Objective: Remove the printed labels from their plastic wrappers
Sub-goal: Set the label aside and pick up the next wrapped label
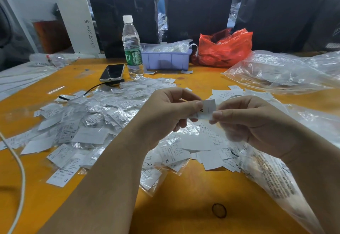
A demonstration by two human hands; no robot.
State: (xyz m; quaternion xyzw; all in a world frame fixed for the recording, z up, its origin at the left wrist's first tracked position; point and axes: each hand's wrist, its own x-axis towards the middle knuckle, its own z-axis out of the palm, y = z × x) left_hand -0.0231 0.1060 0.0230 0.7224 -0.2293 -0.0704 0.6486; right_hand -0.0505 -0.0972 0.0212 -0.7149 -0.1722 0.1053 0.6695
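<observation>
Nearest, the orange worktop (184, 197) carries a rubber band (219, 210) and a broad heap of labels (88, 123) spreading left. Above its middle, the left hand (165, 112) and right hand (244, 121) each pinch one small label (207, 109), marked M. I judge it is mid-removal: the next move calls for sliding paper from film, though I cannot tell whether a wrapper is on it. Far off stand a red bag (224, 49), tray (165, 61), bottle (132, 49) and phone (112, 72); nothing blocks the hands.
</observation>
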